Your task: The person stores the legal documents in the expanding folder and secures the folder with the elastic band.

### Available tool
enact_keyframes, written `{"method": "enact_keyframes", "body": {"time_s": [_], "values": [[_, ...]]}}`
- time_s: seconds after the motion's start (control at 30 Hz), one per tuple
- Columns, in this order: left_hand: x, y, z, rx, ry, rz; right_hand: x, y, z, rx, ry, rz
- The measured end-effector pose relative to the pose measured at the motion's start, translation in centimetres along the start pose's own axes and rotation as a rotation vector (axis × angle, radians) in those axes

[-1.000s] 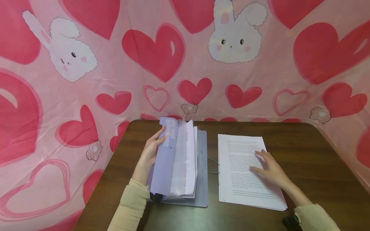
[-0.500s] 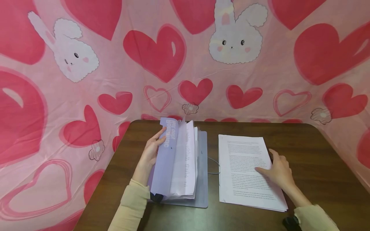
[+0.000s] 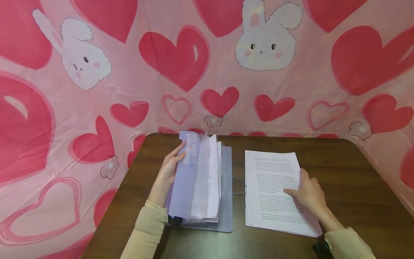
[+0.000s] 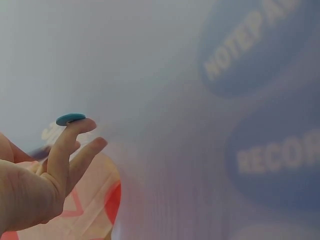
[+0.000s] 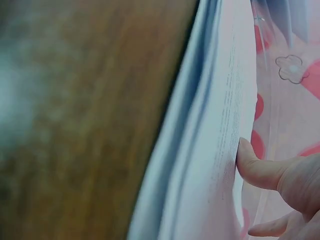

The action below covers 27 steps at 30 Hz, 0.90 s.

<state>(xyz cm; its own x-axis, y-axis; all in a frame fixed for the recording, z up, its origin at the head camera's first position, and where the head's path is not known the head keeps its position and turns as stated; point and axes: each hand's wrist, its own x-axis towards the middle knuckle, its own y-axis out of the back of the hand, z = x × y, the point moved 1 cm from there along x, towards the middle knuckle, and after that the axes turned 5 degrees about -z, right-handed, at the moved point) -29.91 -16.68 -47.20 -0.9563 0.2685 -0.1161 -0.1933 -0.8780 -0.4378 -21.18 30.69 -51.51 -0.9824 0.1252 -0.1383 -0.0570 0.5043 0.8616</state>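
My left hand (image 3: 169, 168) holds the raised cover of a purple-blue folder (image 3: 182, 187) by its left side. The cover bows over several printed sheets (image 3: 207, 194) standing inside. In the left wrist view, a teal disc (image 4: 70, 119) shows at my left fingertips, and the cover's lettering fills the right side. My right hand (image 3: 311, 192) is at the right edge of a stack of printed papers (image 3: 271, 198). Its thumb (image 5: 262, 170) presses on the top sheet in the right wrist view, while the other fingers sit along the edge.
Both folder and stack lie on a dark wooden table (image 3: 355, 180). A thin grey cord (image 3: 239, 185) loops from the folder's right edge to the stack. Behind the table hangs a pink cloth (image 3: 223, 72) with hearts and rabbits.
My right hand has slid from over the top sheet rightward to the stack's right edge, and its fingers have drawn in. The left hand and the folder stay put.
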Motion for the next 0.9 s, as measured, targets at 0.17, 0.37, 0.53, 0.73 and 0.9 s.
{"method": "enact_keyframes", "body": {"time_s": [0.17, 0.37, 0.53, 0.73, 0.9], "values": [[0.0, 0.0, 0.1, -0.005, -0.001, 0.003, 0.0, 0.2, 0.0, -0.001, 0.019, -0.016], [0.0, 0.0, 0.1, -0.006, 0.003, 0.007, 0.4, 0.5, 0.8, 0.073, 0.044, -0.042], [0.0, 0.0, 0.1, -0.001, -0.002, 0.010, 0.9, 1.6, 1.9, 0.168, 0.094, -0.098], [0.1, -0.1, 0.1, -0.004, -0.001, 0.008, 1.2, 2.6, 3.7, 0.398, 0.124, -0.321], [0.1, -0.1, 0.1, -0.003, -0.005, 0.008, 1.2, 2.9, 4.9, 0.613, 0.152, -0.478]]}}
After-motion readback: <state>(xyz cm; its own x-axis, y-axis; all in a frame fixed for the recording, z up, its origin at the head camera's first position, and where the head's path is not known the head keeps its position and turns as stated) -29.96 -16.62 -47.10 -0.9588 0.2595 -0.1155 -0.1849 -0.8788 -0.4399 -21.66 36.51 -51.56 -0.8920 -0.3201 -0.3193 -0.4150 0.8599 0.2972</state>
